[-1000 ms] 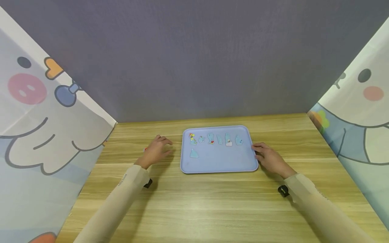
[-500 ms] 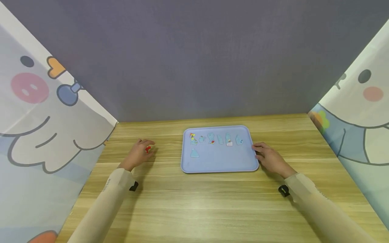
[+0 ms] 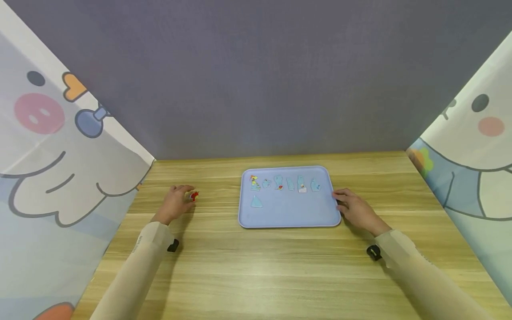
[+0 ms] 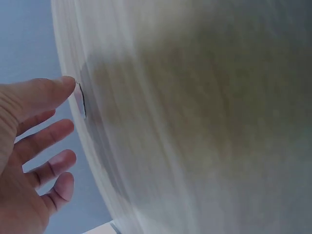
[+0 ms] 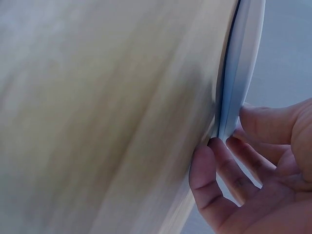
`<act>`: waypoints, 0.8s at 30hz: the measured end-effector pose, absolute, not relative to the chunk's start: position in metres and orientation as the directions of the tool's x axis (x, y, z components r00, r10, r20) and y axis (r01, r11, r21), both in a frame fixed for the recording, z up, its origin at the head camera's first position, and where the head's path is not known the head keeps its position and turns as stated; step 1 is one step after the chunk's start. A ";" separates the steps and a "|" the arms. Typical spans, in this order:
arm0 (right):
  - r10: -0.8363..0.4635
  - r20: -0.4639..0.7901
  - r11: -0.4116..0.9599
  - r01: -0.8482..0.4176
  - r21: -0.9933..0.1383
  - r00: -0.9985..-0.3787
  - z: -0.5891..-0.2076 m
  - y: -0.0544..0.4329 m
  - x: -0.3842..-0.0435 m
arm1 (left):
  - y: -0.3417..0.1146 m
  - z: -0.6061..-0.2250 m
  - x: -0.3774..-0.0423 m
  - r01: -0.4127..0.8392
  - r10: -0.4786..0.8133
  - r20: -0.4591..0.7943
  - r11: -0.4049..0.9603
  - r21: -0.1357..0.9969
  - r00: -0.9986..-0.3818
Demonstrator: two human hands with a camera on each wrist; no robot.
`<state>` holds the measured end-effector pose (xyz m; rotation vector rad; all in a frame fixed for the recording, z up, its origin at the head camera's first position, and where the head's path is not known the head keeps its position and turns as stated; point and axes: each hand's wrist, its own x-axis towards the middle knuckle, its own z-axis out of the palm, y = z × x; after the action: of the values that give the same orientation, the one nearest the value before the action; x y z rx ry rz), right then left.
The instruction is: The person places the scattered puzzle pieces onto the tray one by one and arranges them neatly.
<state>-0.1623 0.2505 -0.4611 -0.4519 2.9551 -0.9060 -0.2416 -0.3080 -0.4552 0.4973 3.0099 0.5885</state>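
My left hand (image 3: 174, 204) is over the table's left part, just left of a small red-and-yellow flat piece (image 3: 194, 196) on the wood. In the left wrist view its fingers are loosely spread and the thumb tip appears beside the piece's edge (image 4: 81, 101); whether they touch cannot be told. My right hand (image 3: 356, 211) holds the right edge of a light blue tray (image 3: 296, 213). In the right wrist view the thumb rests on the rim (image 5: 243, 63) while fingertips sit low against its underside. Several pale blue cut-out pieces (image 3: 278, 182) lie in the tray.
The pieces in the tray form a row along its far side, with one triangular piece (image 3: 256, 202) below at the left. A grey wall (image 3: 264, 80) stands behind the wooden table (image 3: 256, 275). Cartoon-printed sheets (image 3: 76, 186) flank both sides.
My left hand has moved left, away from the tray, exposing the red-and-yellow piece that it partly covered. My right hand has stayed at the tray's edge.
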 end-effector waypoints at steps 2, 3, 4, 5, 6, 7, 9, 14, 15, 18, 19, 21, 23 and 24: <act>-0.279 0.066 0.789 -0.268 -0.553 -0.958 -0.461 0.250 -0.162 | -0.309 -0.456 -0.243 0.299 0.312 0.025 0.879 0.372 -0.950; -0.279 0.068 0.788 -0.268 -0.554 -0.958 -0.461 0.250 -0.162 | -0.309 -0.457 -0.243 0.299 0.312 0.027 0.878 0.374 -0.950; -0.278 0.069 0.788 -0.268 -0.555 -0.958 -0.461 0.250 -0.162 | -0.309 -0.457 -0.244 0.306 0.317 0.033 0.876 0.372 -0.948; -0.279 0.071 0.786 -0.270 -0.557 -0.958 -0.461 0.250 -0.162 | -0.309 -0.458 -0.244 0.315 0.323 0.042 0.874 0.370 -0.946; -0.278 0.073 0.785 -0.270 -0.558 -0.958 -0.461 0.250 -0.162 | -0.309 -0.459 -0.245 0.326 0.330 0.053 0.872 0.364 -0.942; -0.278 0.075 0.783 -0.271 -0.560 -0.958 -0.461 0.250 -0.161 | -0.309 -0.460 -0.246 0.339 0.337 0.071 0.871 0.355 -0.939; -0.279 0.077 0.780 -0.273 -0.563 -0.957 -0.461 0.249 -0.161 | -0.309 -0.462 -0.247 0.361 0.348 0.098 0.870 0.336 -0.932; -0.277 0.069 0.783 -0.267 -0.562 -0.958 -0.461 0.249 -0.161 | -0.306 -0.465 -0.249 0.389 0.363 0.141 0.866 0.314 -0.921; -0.276 0.068 0.784 -0.265 -0.561 -0.959 -0.461 0.249 -0.161 | -0.306 -0.464 -0.249 0.387 0.361 0.141 0.865 0.318 -0.922; -0.275 0.068 0.785 -0.264 -0.560 -0.959 -0.460 0.249 -0.161 | -0.304 -0.464 -0.249 0.378 0.355 0.132 0.867 0.325 -0.926; -0.276 0.069 0.785 -0.266 -0.560 -0.959 -0.460 0.249 -0.161 | -0.304 -0.464 -0.249 0.378 0.355 0.129 0.867 0.325 -0.926; -0.276 0.073 0.786 -0.268 -0.557 -0.958 -0.461 0.249 -0.161 | -0.303 -0.464 -0.249 0.366 0.347 0.118 0.869 0.332 -0.930; -0.276 0.078 0.787 -0.272 -0.553 -0.958 -0.461 0.249 -0.160 | -0.302 -0.464 -0.249 0.360 0.345 0.107 0.872 0.332 -0.933; -0.275 0.081 0.788 -0.273 -0.551 -0.958 -0.461 0.250 -0.160 | -0.302 -0.464 -0.250 0.362 0.348 0.103 0.872 0.328 -0.932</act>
<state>-0.1603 0.2496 -0.4612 -0.4544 2.9675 -0.9142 -0.2498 -0.3019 -0.4638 0.5847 3.0793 0.5526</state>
